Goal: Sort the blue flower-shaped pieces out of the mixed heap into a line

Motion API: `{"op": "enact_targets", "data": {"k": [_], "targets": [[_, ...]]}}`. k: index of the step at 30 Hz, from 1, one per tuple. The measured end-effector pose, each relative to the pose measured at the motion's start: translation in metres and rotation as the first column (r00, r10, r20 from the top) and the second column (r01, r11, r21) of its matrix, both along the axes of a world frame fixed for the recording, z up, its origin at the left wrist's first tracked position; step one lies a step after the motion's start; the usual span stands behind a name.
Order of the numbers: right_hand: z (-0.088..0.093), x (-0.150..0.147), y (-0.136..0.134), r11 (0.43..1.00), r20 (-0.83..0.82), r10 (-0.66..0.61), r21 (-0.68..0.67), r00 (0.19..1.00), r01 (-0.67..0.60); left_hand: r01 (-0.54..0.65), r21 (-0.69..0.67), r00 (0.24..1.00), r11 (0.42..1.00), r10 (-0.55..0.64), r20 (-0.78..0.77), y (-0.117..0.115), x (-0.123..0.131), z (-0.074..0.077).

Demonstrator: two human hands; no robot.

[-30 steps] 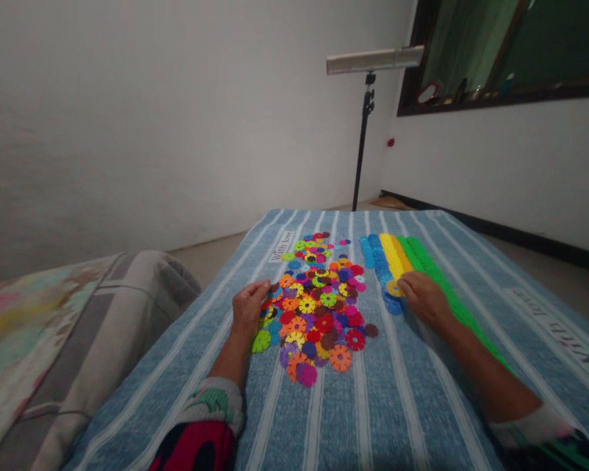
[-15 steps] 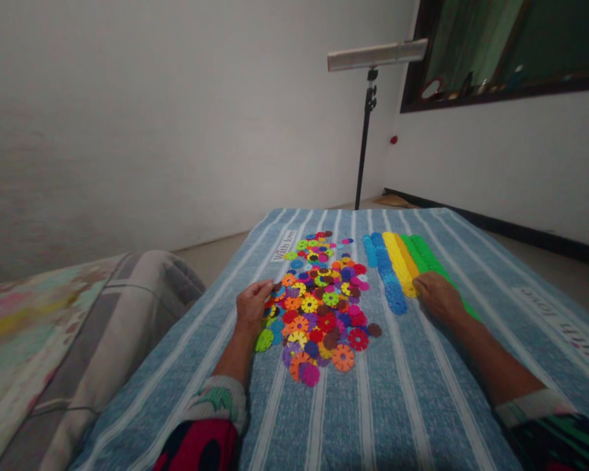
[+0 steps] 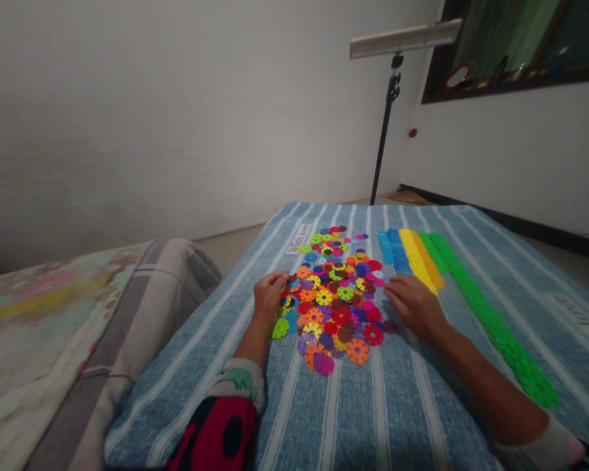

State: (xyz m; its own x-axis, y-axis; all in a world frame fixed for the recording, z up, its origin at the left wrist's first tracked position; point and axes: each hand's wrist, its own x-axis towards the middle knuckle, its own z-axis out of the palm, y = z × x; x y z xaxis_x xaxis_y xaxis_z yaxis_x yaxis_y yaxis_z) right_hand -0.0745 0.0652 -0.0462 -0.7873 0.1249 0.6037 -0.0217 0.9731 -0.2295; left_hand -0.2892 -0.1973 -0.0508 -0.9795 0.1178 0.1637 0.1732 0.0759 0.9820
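Observation:
A heap of colourful notched plastic discs [image 3: 324, 297], shaped like flowers, covers the middle of the striped cloth. My left hand [image 3: 269, 297] is at the heap's left edge, fingers drawn together beside a brown disc; whether they grip it is hidden. To the right of the heap, my right hand [image 3: 415, 304] reaches in with its fingers a little apart, near pink and red discs, and nothing shows in it. Beyond this hand lie overlapping rows of sorted discs: a blue row [image 3: 397, 252], a yellow row [image 3: 417, 258] and a long green row [image 3: 495, 320].
The blue striped cloth [image 3: 285, 418] drapes over the table. A bed or seat with a patterned cover [image 3: 78, 294] stands close on the left. Behind the table rises a black stand [image 3: 383, 144] with a bar-shaped lamp [image 3: 405, 39], near a white wall [image 3: 177, 118].
My right hand has left the near end of the yellow row and moved left to the heap. My left hand stays at the heap's left edge. The camera view has turned slightly left.

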Motion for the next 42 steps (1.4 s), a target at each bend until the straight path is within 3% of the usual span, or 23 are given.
{"op": "enact_targets", "data": {"k": [3, 6, 9, 15, 24, 28, 32, 35, 37, 40, 42], "targets": [[0.005, -0.011, -0.048, 0.971, 0.002, 0.237, -0.017, 0.971, -0.237, -0.007, 0.007, 1.000, 1.000, 0.007, 0.002, 0.001, 0.001, 0.000], [0.009, -0.015, -0.080, 0.938, 0.094, 0.346, -0.004, 0.934, -0.347, -0.026, 0.005, 1.000, 1.000, 0.026, -0.003, 0.002, 0.000, -0.001], [0.009, -0.012, -0.093, 0.904, 0.222, 0.415, 0.006, 0.882, -0.427, -0.028, 0.007, 1.000, 1.000, 0.028, -0.001, 0.002, 0.000, -0.003], [0.003, -0.006, -0.096, 0.896, 0.296, 0.418, 0.021, 0.859, -0.443, -0.021, 0.034, 1.000, 0.999, 0.020, 0.022, 0.004, 0.002, -0.002], [0.008, -0.008, -0.101, 0.893, 0.290, 0.407, 0.075, 0.866, -0.445, -0.018, 0.000, 1.000, 1.000, 0.018, 0.001, 0.003, 0.003, 0.003], [0.009, -0.011, -0.104, 0.888, 0.227, 0.423, 0.089, 0.877, -0.451, -0.033, 0.006, 0.999, 0.999, 0.033, -0.002, 0.003, -0.001, 0.003], [0.007, -0.017, -0.109, 0.907, 0.073, 0.419, 0.014, 0.905, -0.421, -0.030, -0.012, 0.999, 0.999, 0.029, -0.016, 0.003, -0.004, 0.001], [0.008, -0.021, -0.100, 0.931, 0.000, 0.362, -0.046, 0.932, -0.361, -0.017, -0.014, 1.000, 1.000, 0.017, -0.001, 0.002, -0.005, 0.001], [0.011, -0.023, -0.080, 0.949, -0.045, 0.302, -0.081, 0.952, -0.304, -0.015, -0.022, 1.000, 1.000, 0.015, 0.001, 0.001, -0.005, 0.002], [0.016, -0.019, -0.022, 0.979, -0.097, 0.143, -0.129, 0.985, -0.155, -0.021, -0.041, 1.000, 0.999, 0.021, -0.014, 0.001, -0.005, 0.003], [0.018, -0.010, 0.024, 0.988, -0.065, -0.059, -0.149, 0.996, 0.049, -0.027, -0.040, 1.000, 0.999, 0.026, -0.016, 0.001, -0.005, 0.004]]}}
